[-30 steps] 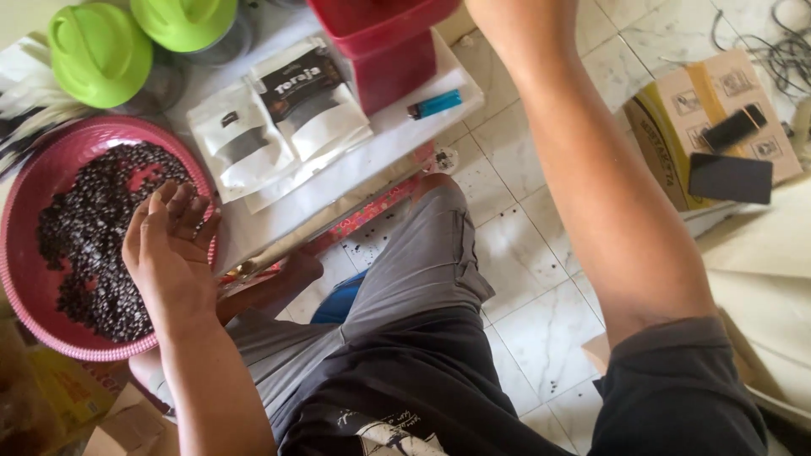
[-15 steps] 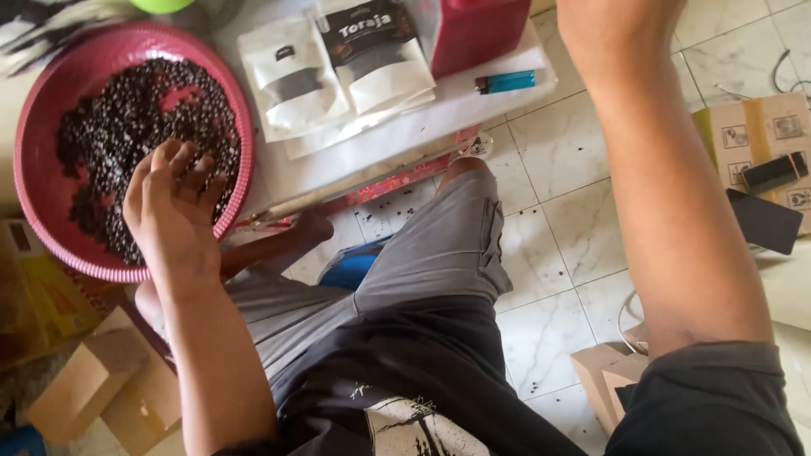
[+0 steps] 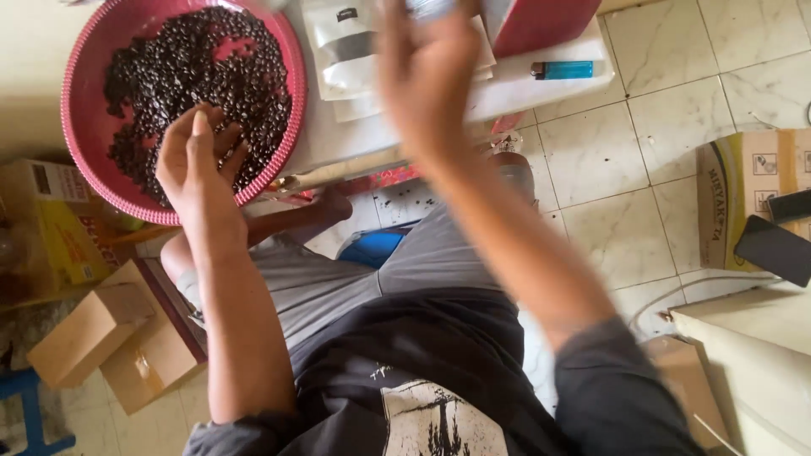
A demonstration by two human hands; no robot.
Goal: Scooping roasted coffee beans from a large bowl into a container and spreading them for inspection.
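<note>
Hands over a basket of dark beans

Left hand lies open, fingers spread on the beans in the pink basket, upper left; right hand, blurred, hangs open above white pouches.

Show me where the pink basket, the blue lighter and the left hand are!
pink basket (image 3: 84, 80), head view, on its bare inner wall at the left.
blue lighter (image 3: 564, 70), head view, on the middle of its blue body.
left hand (image 3: 198, 165), head view, on the back of the hand.
</note>
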